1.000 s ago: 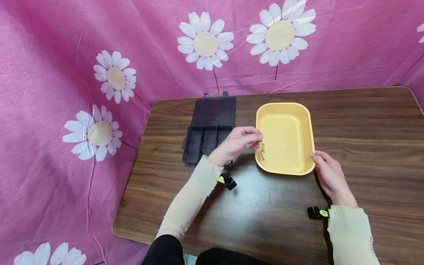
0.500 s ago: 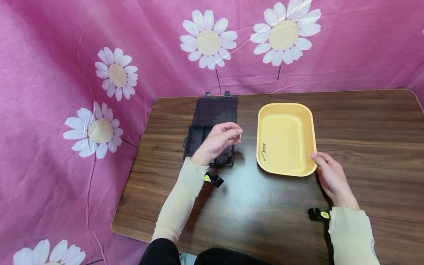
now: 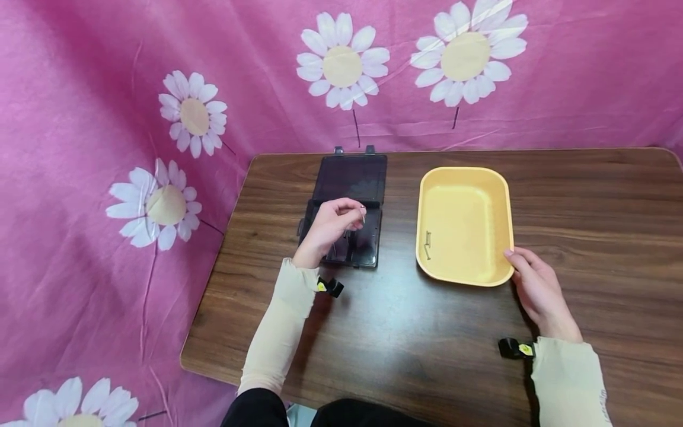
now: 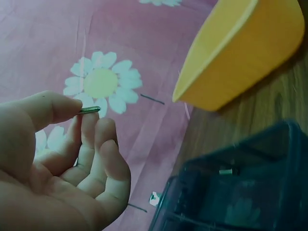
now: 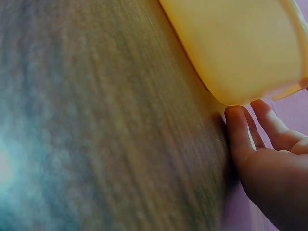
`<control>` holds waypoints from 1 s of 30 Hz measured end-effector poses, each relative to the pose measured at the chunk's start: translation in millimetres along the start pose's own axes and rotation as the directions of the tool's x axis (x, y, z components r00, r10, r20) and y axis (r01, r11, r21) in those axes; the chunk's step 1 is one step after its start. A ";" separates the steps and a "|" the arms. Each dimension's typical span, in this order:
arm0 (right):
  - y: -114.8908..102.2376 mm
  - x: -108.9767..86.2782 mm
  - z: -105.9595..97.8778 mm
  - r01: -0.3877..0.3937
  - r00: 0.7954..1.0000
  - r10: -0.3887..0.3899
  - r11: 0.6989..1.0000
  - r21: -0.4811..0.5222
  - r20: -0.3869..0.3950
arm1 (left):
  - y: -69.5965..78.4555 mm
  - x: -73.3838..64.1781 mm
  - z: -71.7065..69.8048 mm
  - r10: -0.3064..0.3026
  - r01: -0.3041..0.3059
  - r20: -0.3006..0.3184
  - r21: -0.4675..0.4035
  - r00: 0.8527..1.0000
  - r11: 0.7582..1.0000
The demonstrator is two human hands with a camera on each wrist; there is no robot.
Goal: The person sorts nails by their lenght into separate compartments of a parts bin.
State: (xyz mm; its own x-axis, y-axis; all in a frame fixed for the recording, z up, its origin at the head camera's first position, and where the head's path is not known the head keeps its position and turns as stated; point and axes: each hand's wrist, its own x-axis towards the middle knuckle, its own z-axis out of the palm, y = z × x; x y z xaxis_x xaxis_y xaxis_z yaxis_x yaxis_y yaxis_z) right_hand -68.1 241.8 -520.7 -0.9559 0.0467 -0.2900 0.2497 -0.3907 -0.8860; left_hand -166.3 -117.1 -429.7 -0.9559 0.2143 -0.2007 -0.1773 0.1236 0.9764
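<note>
My left hand (image 3: 333,224) is over the dark compartment box (image 3: 372,252), pinching a small metal nail (image 4: 90,110) between thumb and finger. Its pointed tip sticks out past the thumb in the left wrist view. The box lies with its lid (image 3: 350,178) folded back; a few nails show in its compartments, partly hidden by the hand. At right stands a yellow plastic tray (image 3: 465,273) with several nails (image 3: 427,245) on its floor near the left wall. My right hand (image 3: 541,290) grips the tray's lower right rim, thumb on top and fingers outside.
Brown wood-grain table (image 3: 405,344) lies beneath everything. A pink curtain (image 3: 256,77) with white flowers hangs along its far and left edges. Black wrist cameras (image 3: 514,349) are strapped below both hands.
My left hand has moved left from the tray's left rim to above the box, carrying the nail. The right hand keeps its hold on the tray. The view has shifted slightly.
</note>
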 end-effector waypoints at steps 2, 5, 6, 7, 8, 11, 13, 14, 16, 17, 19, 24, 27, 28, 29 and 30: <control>0.8 -0.5 -1.1 0.011 1.000 -0.011 1.000 0.008 0.002 | -3.3 -0.1 -1.5 0.007 -0.007 -0.002 0.066 1.000 0.998; 2.0 -1.1 -2.6 0.027 1.000 -0.027 0.999 0.030 0.010 | -7.5 0.0 -2.6 -0.002 0.001 0.009 0.132 1.000 0.991; 2.4 -1.2 -3.3 0.029 0.999 -0.030 0.999 0.045 0.014 | -8.7 0.1 -2.8 -0.010 0.008 0.012 0.151 1.000 0.988; 2.5 -1.4 -3.6 0.027 1.000 -0.027 0.999 0.038 0.008 | -9.9 0.2 -2.9 -0.017 0.015 0.014 0.167 1.000 0.986; 2.7 -1.5 -3.9 0.023 1.000 -0.023 0.999 0.031 0.001 | -11.1 0.5 -3.2 -0.025 0.021 0.015 0.180 1.000 0.983; 3.0 -1.8 -4.9 0.007 1.000 -0.006 1.000 0.016 -0.021 | -15.9 2.1 -3.9 -0.039 0.036 0.012 0.216 0.999 0.976; 3.2 -2.1 -5.2 -0.001 0.999 0.001 1.000 0.008 -0.033 | -19.8 3.2 -4.7 -0.054 0.050 0.007 0.232 0.999 0.971; 3.4 -2.1 -5.4 -0.002 0.999 0.003 1.000 0.013 -0.034 | -21.8 3.8 -5.1 -0.060 0.057 0.003 0.242 0.998 0.969; 3.6 -2.0 -5.1 -0.001 0.999 0.001 1.000 0.017 -0.036 | -26.5 5.2 -6.0 -0.071 0.069 -0.004 0.258 0.998 0.964; 3.5 -1.9 -4.9 0.001 1.000 0.000 1.000 0.026 -0.031 | -28.4 5.6 -6.4 -0.075 0.075 -0.009 0.266 0.997 0.961; 3.5 -1.5 -4.4 0.007 1.000 -0.006 0.999 0.035 -0.025 | -31.1 6.3 -7.0 -0.082 0.086 -0.023 0.283 0.996 0.955; 3.5 0.0 -1.9 0.018 1.000 -0.018 0.998 0.064 0.001 | -34.2 7.5 -7.7 -0.105 0.118 -0.059 0.284 0.993 0.952; 3.8 1.0 -0.4 0.020 1.000 -0.022 0.996 0.092 0.020 | -36.2 8.7 -8.0 -0.113 0.130 -0.074 0.276 0.991 0.952; 3.8 1.2 0.3 0.021 0.999 -0.023 0.996 0.092 0.023 | -37.0 9.1 -8.1 -0.114 0.131 -0.079 0.279 0.990 0.951; 3.9 1.4 1.0 0.022 0.999 -0.024 0.996 0.091 0.024 | -37.7 9.5 -8.1 -0.111 0.131 -0.085 0.281 0.990 0.951; 4.0 1.7 1.7 0.022 0.999 -0.025 0.996 0.090 0.025 | -38.4 9.7 -8.2 -0.109 0.131 -0.092 0.284 0.990 0.950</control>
State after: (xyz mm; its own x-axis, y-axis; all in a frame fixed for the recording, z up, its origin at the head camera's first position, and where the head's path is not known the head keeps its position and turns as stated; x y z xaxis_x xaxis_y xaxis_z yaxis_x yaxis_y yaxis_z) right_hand -69.0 238.8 -524.1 -0.9653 0.0330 -0.2589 0.2136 -0.4707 -0.8561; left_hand -170.6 -127.7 -468.5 -0.9483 0.1096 -0.2978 -0.2272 0.4203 0.8785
